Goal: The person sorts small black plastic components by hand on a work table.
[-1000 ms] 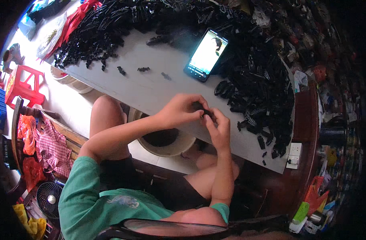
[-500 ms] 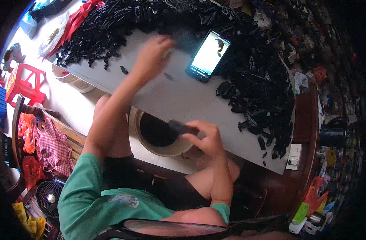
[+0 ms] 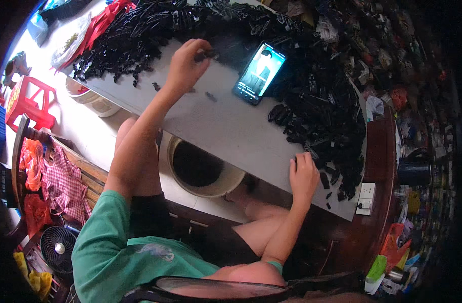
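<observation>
At the far middle of the table, my left hand point(image 3: 186, 68) is closed around a small black plastic part point(image 3: 206, 54), which sticks out between thumb and fingers. My right hand point(image 3: 305, 177) rests low over the table's right side, its fingers slightly apart at the edge of a heap of black plastic parts point(image 3: 332, 121). I make out nothing held in it. Below the table's near edge, between my legs, stands a pale round bucket point(image 3: 236, 183) with a dark mass of black pieces point(image 3: 195, 164) inside.
A lit phone point(image 3: 260, 73) lies propped among the parts. Another black heap point(image 3: 125, 50) curves along the far left, near red straps point(image 3: 97, 28). At left are a red stool point(image 3: 31, 103), a wooden chair point(image 3: 92, 177) and a small fan point(image 3: 59, 247). A socket point(image 3: 366, 198) sits right.
My right hand has moved right from above the bucket to the heap, and the dark piece it held is gone from it. My left hand now shows a black part in its fingers.
</observation>
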A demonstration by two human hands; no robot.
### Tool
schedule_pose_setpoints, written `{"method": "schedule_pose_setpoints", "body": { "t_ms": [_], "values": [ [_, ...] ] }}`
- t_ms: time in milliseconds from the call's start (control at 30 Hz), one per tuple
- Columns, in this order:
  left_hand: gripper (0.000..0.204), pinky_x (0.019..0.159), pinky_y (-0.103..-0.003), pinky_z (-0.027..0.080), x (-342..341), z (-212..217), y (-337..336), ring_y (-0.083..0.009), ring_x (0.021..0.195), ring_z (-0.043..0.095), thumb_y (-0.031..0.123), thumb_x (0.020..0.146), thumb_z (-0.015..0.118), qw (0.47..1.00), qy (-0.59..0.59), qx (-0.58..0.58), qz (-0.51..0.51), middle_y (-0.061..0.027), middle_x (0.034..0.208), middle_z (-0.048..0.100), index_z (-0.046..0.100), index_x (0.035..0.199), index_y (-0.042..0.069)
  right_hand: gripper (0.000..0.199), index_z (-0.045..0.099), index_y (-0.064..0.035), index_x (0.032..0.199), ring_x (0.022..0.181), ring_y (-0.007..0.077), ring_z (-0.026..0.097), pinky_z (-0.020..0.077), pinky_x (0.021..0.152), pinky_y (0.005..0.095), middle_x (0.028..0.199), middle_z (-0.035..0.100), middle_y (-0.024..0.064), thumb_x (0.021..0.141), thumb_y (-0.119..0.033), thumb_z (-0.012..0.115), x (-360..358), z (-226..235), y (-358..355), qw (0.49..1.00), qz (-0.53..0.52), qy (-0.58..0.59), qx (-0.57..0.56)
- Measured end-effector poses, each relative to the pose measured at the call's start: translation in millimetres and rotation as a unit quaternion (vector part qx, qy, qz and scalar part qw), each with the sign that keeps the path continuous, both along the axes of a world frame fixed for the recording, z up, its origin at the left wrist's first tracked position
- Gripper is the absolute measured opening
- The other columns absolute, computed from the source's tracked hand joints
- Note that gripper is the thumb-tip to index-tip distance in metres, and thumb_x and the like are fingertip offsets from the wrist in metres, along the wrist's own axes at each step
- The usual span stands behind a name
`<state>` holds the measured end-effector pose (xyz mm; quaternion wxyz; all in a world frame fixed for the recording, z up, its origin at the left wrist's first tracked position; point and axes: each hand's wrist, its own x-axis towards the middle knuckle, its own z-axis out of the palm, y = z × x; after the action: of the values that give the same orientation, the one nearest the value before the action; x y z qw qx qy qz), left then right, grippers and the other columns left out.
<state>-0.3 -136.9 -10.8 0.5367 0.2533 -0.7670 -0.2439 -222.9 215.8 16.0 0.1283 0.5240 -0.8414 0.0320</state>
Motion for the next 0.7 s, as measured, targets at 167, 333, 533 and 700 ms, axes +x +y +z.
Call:
{"method": "schedule_pose_setpoints", "body": {
  "t_ms": [167,333,533,700],
  "values": [
    [0.03,0.079,-0.029,0.053,-11.8,-13.4,63.4,-0.012,0.089,0.064,0.004,0.081,0.072,0.902,0.007,0.327,-0.282,-0.0039,0.099,0.069,0.069,0.111,0.005,0.019,0.067,-0.0047,0.108,0.095,0.0317,0.065,0.053,0.081,0.0426,0.109,0.062,0.0101,0.091,-0.012,0.065,2.6,-2.6,-4.6,0.993,0.029,-0.108,-0.035],
    [0.029,0.075,-0.027,0.055,-28.2,-15.1,128.6,-0.0127,0.083,0.066,0.0,0.084,0.068,0.816,-0.027,0.385,-0.43,-0.0072,0.1,0.071,0.067,0.113,0.001,0.023,0.071,-0.0027,0.103,0.089,0.0304,0.068,0.055,0.08,0.038,0.104,0.068,0.013,0.081,0.002,0.073,29.5,9.1,-30.3,0.909,0.082,-0.348,-0.215],
    [0.027,0.08,-0.029,0.056,-30.2,-12.8,145.3,-0.015,0.091,0.07,0.003,0.091,0.065,0.75,0.007,0.427,-0.505,-0.0112,0.102,0.07,0.062,0.116,-0.004,0.027,0.07,-0.0011,0.104,0.087,0.031,0.067,0.0546,0.076,0.0395,0.102,0.068,0.0123,0.078,0.005,0.074,60.0,8.7,-58.5,0.915,0.281,-0.173,-0.232],
    [0.025,0.086,-0.029,0.055,-23.7,-1.9,142.0,-0.0151,0.096,0.068,0.009,0.095,0.065,0.729,-0.032,0.48,-0.487,-0.0118,0.105,0.069,0.063,0.116,-0.005,0.021,0.071,0.0019,0.099,0.088,0.031,0.067,0.0537,0.076,0.0382,0.1,0.069,0.0134,0.079,0.01,0.07,61.0,12.9,-61.4,0.922,0.279,-0.153,-0.222]
  ]
}}
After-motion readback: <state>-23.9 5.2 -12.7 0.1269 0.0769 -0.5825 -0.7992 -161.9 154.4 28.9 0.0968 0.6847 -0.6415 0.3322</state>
